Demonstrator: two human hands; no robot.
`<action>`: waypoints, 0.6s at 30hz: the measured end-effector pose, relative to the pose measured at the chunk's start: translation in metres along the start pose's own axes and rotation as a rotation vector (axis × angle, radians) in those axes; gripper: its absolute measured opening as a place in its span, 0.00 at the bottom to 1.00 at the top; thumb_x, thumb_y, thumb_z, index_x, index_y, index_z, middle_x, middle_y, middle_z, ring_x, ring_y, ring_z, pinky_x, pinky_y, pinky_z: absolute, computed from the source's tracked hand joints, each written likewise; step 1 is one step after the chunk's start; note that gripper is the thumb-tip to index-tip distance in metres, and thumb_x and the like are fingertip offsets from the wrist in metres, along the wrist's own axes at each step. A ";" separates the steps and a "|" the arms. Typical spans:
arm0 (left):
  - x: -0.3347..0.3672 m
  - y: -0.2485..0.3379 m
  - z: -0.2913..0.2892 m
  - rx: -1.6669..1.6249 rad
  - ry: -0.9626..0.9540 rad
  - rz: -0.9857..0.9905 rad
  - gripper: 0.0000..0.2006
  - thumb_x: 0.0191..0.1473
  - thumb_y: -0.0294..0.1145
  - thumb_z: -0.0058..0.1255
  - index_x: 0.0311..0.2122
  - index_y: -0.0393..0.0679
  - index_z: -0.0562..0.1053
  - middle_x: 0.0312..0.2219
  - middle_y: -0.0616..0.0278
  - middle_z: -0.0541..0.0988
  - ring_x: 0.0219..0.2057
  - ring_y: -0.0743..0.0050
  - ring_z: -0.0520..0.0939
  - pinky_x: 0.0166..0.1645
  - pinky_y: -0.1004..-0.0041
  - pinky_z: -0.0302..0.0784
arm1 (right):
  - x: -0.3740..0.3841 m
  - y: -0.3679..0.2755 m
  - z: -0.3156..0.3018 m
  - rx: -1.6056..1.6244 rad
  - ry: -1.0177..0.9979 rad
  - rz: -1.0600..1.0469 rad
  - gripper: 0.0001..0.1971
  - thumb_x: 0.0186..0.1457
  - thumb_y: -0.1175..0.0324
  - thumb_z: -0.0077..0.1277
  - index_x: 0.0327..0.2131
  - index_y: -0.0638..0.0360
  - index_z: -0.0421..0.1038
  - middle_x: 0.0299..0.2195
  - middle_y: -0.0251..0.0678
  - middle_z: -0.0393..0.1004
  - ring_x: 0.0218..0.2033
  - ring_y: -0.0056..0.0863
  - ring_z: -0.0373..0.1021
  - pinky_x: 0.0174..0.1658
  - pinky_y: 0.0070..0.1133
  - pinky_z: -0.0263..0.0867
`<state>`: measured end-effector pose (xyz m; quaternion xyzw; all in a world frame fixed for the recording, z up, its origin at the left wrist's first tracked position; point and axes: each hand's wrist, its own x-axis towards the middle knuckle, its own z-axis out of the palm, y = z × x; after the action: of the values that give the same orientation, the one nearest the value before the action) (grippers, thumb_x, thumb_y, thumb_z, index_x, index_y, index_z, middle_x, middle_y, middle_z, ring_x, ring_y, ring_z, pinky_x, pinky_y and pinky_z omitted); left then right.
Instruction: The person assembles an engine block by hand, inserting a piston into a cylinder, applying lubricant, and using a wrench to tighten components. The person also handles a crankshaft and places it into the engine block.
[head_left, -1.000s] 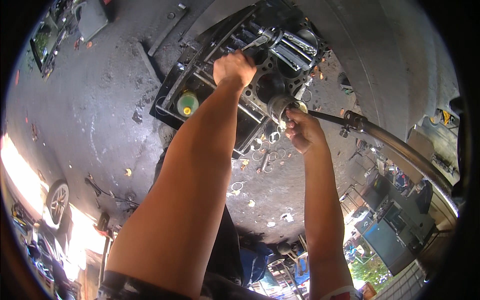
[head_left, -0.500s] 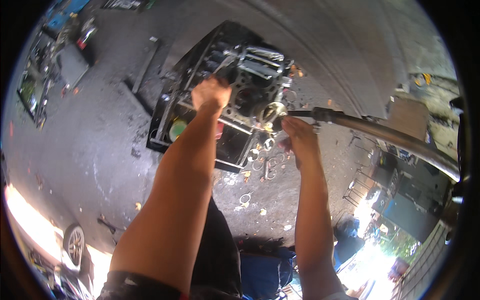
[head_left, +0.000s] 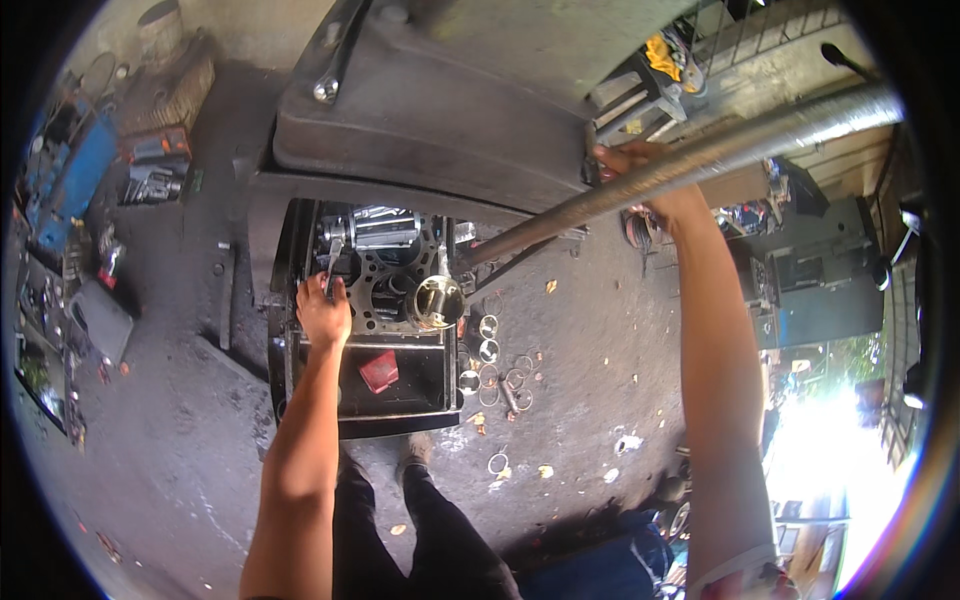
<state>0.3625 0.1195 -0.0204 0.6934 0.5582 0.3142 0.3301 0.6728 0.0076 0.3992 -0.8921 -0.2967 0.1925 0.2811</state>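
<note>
My left hand (head_left: 325, 312) is closed around a silver metal tool, wrench-like (head_left: 337, 248), at the left side of an engine block (head_left: 372, 283). The block has round bores and sits on a black metal stand (head_left: 350, 430). At its right front corner rests a round, cup-like metal piece (head_left: 437, 300). My right hand (head_left: 665, 190) reaches far right to the corner of a large dark metal casing (head_left: 430, 145). A long steel pipe (head_left: 690, 175) crosses in front of its fingers and partly hides them. Whether they hold anything cannot be told.
A ring spanner (head_left: 328, 88) lies on top of the casing. A red block (head_left: 378, 371) is in the stand's front tray. Several metal rings (head_left: 489, 373) lie on the floor beside the stand. Toolboxes and parts, including a blue box (head_left: 80, 185), line the left.
My right hand has left the round metal piece and moved up and right to the casing's corner. My left hand stays by the block with its tool. The view has turned and shows more of the casing.
</note>
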 end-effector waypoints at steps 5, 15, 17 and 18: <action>-0.033 0.012 -0.017 -0.380 0.099 0.041 0.11 0.60 0.33 0.56 0.45 0.39 0.75 0.34 0.57 0.78 0.33 0.68 0.79 0.38 0.69 0.74 | 0.022 -0.019 -0.005 -0.048 -0.177 0.120 0.10 0.54 0.66 0.64 0.35 0.61 0.78 0.28 0.33 0.77 0.24 0.20 0.71 0.23 0.17 0.64; -0.159 0.040 -0.054 -1.029 -0.094 -0.280 0.06 0.63 0.28 0.53 0.43 0.40 0.71 0.37 0.66 0.77 0.35 0.83 0.76 0.40 0.80 0.73 | 0.048 0.004 -0.002 0.260 -0.210 0.187 0.05 0.54 0.70 0.59 0.29 0.60 0.75 0.25 0.31 0.75 0.25 0.21 0.71 0.27 0.19 0.66; -0.177 0.042 -0.059 -1.033 -0.104 -0.335 0.07 0.63 0.30 0.53 0.42 0.41 0.71 0.36 0.67 0.77 0.34 0.83 0.76 0.37 0.80 0.72 | 0.037 0.009 -0.001 0.389 -0.163 0.194 0.05 0.54 0.70 0.57 0.29 0.60 0.75 0.25 0.32 0.75 0.25 0.21 0.71 0.28 0.19 0.66; -0.184 0.040 -0.064 -1.014 -0.143 -0.338 0.09 0.63 0.33 0.54 0.42 0.41 0.70 0.35 0.66 0.78 0.33 0.82 0.77 0.36 0.79 0.72 | 0.023 0.014 -0.002 0.482 -0.150 0.186 0.05 0.54 0.69 0.57 0.29 0.61 0.74 0.25 0.32 0.75 0.25 0.21 0.70 0.29 0.19 0.66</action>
<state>0.3013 -0.0603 0.0372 0.3670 0.4164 0.4386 0.7067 0.6967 0.0122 0.3885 -0.8060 -0.1792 0.3482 0.4438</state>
